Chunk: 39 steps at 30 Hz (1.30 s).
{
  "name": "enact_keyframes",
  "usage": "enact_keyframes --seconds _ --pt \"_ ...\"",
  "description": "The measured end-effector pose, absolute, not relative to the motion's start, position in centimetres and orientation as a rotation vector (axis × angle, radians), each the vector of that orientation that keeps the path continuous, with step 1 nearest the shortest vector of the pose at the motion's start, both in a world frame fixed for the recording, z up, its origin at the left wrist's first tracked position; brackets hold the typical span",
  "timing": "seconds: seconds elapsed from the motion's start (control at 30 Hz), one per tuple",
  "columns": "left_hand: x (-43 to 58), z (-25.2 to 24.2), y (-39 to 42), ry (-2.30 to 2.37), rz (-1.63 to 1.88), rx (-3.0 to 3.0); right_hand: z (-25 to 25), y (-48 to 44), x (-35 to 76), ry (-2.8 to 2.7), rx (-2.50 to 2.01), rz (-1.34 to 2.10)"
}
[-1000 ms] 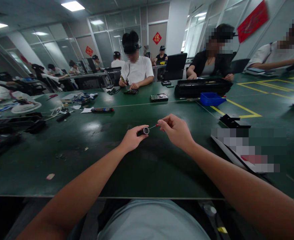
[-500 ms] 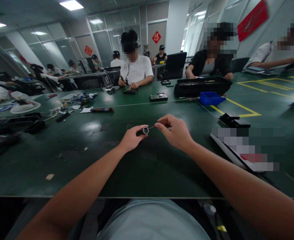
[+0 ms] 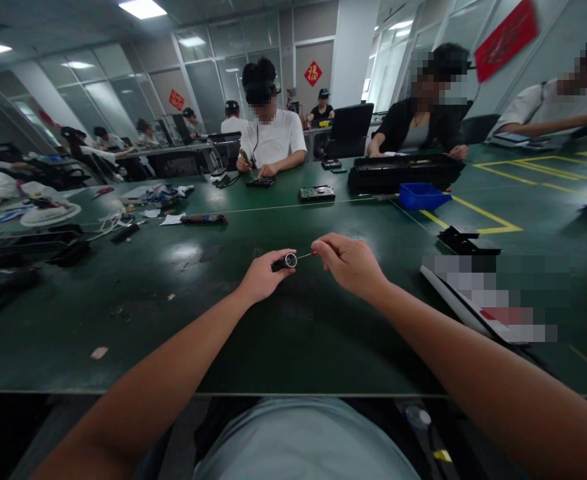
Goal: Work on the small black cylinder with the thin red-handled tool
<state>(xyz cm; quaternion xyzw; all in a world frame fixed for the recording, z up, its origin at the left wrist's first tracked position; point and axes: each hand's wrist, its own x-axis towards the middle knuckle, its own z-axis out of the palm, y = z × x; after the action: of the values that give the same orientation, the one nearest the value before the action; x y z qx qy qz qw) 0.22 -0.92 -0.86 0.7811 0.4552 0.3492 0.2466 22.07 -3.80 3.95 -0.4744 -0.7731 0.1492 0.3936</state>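
My left hand (image 3: 259, 279) is closed around a small black cylinder (image 3: 280, 264), whose pale ringed end faces right and toward me. In my closed right hand (image 3: 352, 265) is a thin screwdriver (image 3: 304, 256); a bit of red shows at my fingertips and the rest of its handle is hidden in the hand. The metal shaft points left, and its tip reaches the ringed end of the cylinder. Whether the tip sits inside or only touches the rim, I cannot make out. Both hands are above the green table (image 3: 293, 360).
A white package (image 3: 466, 303) and black bracket-like parts (image 3: 468, 241) lie to the right. Farther back are a blue bin (image 3: 423, 197), a long black housing (image 3: 406, 175) and a circuit-board device (image 3: 316, 193). A dark pen-like tool (image 3: 203, 219) lies left. Co-workers sit across the table.
The fingers of my right hand have shifted and curled on the screwdriver, and the red part now shows at the fingertips. My left hand and the cylinder stay in place.
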Motion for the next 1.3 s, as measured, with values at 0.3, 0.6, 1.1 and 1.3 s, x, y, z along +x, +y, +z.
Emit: enact_keyframes --seconds 0.3,0.6,1.1,1.3 --pt "0.2 -1.3 -0.6 1.242 0.974 2.118 3.6 -3.7 22.1 -1.971 -1.139 0.367" --pt "0.3 -1.2 -0.8 1.218 0.982 2.163 3.0 -3.4 22.0 -1.754 -1.098 0.453" --pt "0.1 -0.7 -0.9 1.108 0.969 2.294 1.6 -1.5 21.5 -1.134 -1.000 1.203" --pt "0.1 -0.7 -0.9 1.188 0.960 2.275 1.7 -1.4 21.7 -1.175 -1.008 0.971"
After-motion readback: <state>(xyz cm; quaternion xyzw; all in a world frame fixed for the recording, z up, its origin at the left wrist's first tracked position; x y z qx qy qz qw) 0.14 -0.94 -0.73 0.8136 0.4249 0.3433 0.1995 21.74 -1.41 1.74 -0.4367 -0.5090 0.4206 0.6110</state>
